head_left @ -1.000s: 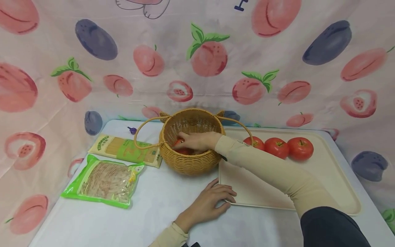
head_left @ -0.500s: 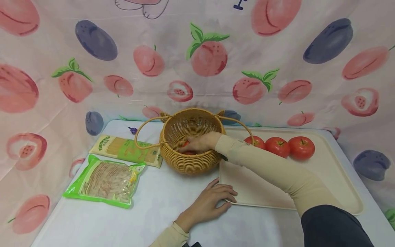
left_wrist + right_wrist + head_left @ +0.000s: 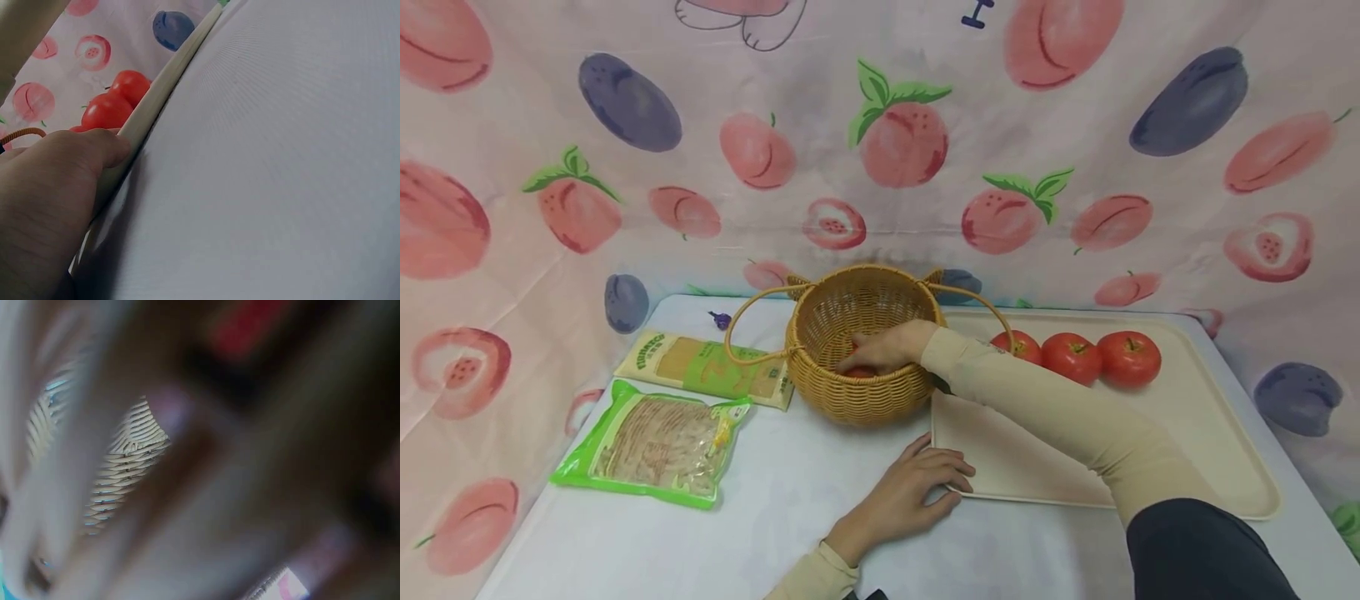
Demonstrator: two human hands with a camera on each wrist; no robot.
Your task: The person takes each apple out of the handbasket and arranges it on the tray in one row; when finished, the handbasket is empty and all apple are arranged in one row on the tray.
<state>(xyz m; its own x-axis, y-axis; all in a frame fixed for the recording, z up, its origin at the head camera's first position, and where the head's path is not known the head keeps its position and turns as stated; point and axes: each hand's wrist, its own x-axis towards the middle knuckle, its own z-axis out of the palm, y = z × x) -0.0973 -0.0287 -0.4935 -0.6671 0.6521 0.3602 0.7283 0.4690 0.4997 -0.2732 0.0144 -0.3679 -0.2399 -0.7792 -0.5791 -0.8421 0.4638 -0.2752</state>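
My right hand (image 3: 891, 345) reaches down into the round woven basket (image 3: 865, 404), its fingers curled round a red tomato (image 3: 860, 372) that is mostly covered by the hand. Blurred fingers fill most of the right wrist view, with some basket weave (image 3: 128, 469) between them. At the near left corner of the cream tray (image 3: 1022, 467), my left hand (image 3: 898, 500) rests with relaxed, spread fingers on the corner. In the left wrist view its thumb (image 3: 115, 149) lies along the tray's rim. Several tomatoes (image 3: 1071, 358) stand in a row towards the tray's back, one partly behind the basket handle.
Left of the basket lie a flat pack of noodles (image 3: 700, 364) and, nearer, a green-edged clear bag (image 3: 651, 442) of brownish sliced food. A small purple thing (image 3: 721, 320) sits behind them. The fruit-print cloth (image 3: 880, 150) rises behind the table. Basket handles (image 3: 973, 293) stick out sideways.
Inside the basket my right hand has shifted slightly right with the tomato, which now shows less. My left hand stays at the tray's corner.
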